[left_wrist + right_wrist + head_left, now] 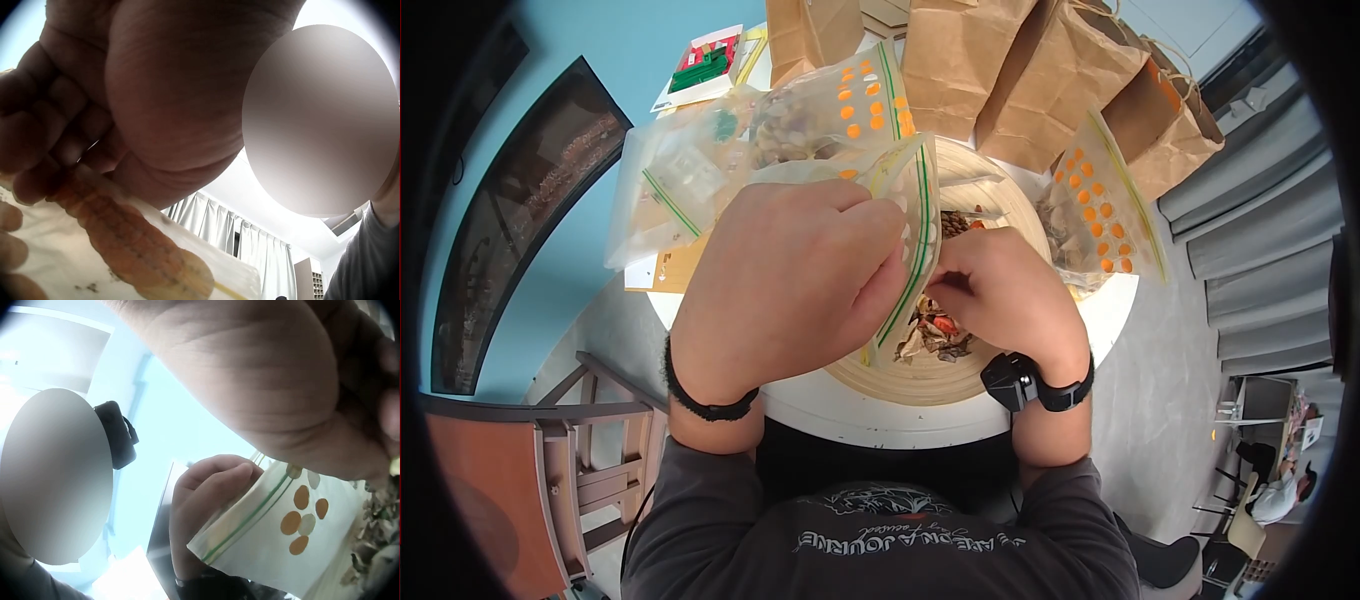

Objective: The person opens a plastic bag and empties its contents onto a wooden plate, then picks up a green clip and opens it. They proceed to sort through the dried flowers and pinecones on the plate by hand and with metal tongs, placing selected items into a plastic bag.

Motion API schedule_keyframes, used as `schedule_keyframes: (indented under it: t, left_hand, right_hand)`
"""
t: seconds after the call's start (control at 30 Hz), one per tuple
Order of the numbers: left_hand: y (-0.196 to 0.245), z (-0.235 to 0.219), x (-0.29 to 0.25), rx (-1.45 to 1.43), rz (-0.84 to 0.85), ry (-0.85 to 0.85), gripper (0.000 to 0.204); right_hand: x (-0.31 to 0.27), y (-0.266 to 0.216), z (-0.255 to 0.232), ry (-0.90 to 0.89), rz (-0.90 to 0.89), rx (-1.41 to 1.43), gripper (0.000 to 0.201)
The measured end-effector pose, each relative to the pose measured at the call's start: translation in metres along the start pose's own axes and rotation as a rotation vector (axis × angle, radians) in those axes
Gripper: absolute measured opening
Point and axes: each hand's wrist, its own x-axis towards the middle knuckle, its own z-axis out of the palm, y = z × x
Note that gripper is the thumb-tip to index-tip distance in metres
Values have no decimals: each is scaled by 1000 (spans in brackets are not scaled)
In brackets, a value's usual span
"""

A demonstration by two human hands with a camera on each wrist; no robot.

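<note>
My left hand [790,280] grips the upper edge of a clear zip bag [915,215] with a green seal line. Orange and pale dots mark the bag's side [331,544] in the right wrist view. Close beside the bag, my right hand [1010,290] has its fingers bent toward the bag and over a round wooden tray [1015,195]; whether it pinches anything I cannot tell. Dried brown and reddish plant pieces [940,345] lie on the tray below the hands. Behind the right hand a pinecone [953,225] shows, partly covered.
Another orange-dotted zip bag [800,110], filled with brown pieces, stands behind the left hand. A similar bag [1100,210] is at the right. Brown paper bags [960,60] line the back of the white table [840,420]. A box with red and green items [705,62] sits back left.
</note>
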Motion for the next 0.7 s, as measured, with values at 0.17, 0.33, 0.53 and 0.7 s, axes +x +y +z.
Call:
schedule_keyframes:
  t: [0.17, 0.33, 0.53, 0.7]
  left_hand:
    - [0, 0, -1, -4, -1, 14, 7]
    - [0, -1, 0, 0, -3, 11, 7]
    - [-1, -2, -1, 19, -17, 19, 6]
    - [-2, -2, 0, 23, -33, 23, 5]
  right_hand:
    - [-7, -12, -14, 266, 72, 250, 7]
    - [-9, -31, -10, 463, 22, 709, 17]
    - [-7, -5, -15, 332, 186, 381, 20]
    - [-7, 8, -14, 44, 215, -91, 28]
